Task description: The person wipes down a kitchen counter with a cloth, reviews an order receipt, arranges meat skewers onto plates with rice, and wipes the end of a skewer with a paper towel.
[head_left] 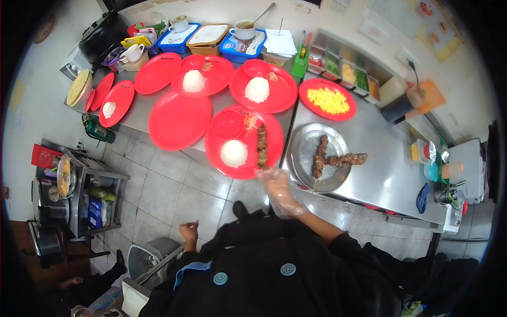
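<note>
My right hand, in a clear plastic glove, pinches the lower end of a meat skewer. That skewer lies along the right side of a red plate with a rice mound, a small red bowl and pale shreds. To its right, a round metal tray holds two more meat skewers, one crossing towards the other. My left hand is bare and hangs low beside my body, away from the counter, fingers curled; whether it holds anything is too small to tell.
More red plates cover the counter's left part, some with rice. A plate of yellow pieces sits near the ingredient bins. Blue tubs line the wall. A cart and bin stand left; another person's leg shows lower left.
</note>
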Demonstrator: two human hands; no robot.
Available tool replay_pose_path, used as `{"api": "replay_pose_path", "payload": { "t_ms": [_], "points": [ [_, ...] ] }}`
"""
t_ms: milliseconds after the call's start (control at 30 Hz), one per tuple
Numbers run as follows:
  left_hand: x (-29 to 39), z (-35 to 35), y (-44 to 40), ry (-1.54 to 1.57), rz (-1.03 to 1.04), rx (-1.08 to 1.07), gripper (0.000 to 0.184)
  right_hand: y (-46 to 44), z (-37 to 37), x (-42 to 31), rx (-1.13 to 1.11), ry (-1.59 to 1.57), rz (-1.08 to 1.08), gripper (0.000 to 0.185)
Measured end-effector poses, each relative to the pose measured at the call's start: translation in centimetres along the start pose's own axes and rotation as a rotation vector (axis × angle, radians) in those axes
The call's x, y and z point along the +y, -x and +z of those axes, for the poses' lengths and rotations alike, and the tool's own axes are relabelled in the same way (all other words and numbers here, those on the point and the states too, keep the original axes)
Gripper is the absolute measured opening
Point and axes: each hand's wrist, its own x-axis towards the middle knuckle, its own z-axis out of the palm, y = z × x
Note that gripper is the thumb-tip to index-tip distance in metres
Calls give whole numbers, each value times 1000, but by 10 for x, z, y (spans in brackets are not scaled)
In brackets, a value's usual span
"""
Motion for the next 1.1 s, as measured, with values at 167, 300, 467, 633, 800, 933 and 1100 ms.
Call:
{"api": "replay_pose_path", "payload": {
  "t_ms": [167,300,467,633,800,933,1100],
  "points": [
    [10,10,-15,-4,54,3,16,-19,13,13,6,6,-164,17],
    [25,9,-11,-11,118,13,15,1,8,-67,-231,458,215,29],
    [25,16,-13,74,79,-45,15,21,-67,-85,-113,905,-541,27],
    [18,34,-15,-13,104,-36,16,32,-118,-118,114,1374,-91,31],
    [33,37,-23,59,104,-68,16,25,-143,-59,220,913,-214,34],
    [43,36,-28,48,132,-50,14,30,-164,-98,191,1234,-176,20],
    [24,44,-38,94,113,-117,14,6,-259,-142,683,1985,-457,27]
  ]
}}
